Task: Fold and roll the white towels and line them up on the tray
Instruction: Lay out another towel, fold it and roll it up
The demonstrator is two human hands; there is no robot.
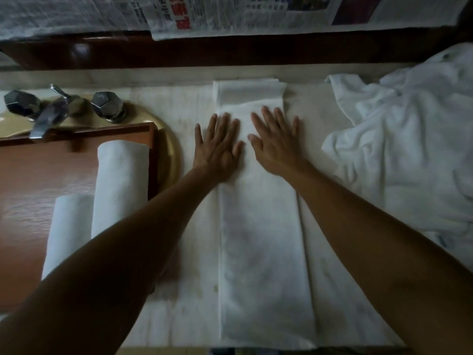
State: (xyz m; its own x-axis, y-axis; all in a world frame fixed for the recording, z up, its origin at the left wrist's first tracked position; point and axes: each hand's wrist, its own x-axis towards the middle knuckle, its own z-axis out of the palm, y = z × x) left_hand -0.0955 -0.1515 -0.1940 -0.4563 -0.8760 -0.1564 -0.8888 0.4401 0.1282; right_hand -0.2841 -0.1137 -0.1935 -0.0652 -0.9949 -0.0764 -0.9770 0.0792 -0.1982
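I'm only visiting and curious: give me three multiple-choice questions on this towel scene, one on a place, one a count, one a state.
1. How many rolled towels lie on the tray? A) one B) two C) four
2. Where is the crumpled towel pile? A) right of the folded towel B) on the tray C) on the floor
3. How are the left hand and right hand? A) gripping a roll B) clenched in the air C) flat, fingers spread, on the folded towel
Answers: 1 B, two white rolls lie side by side; 2 A, the pile sits to its right; 3 C, both palms rest flat on it.
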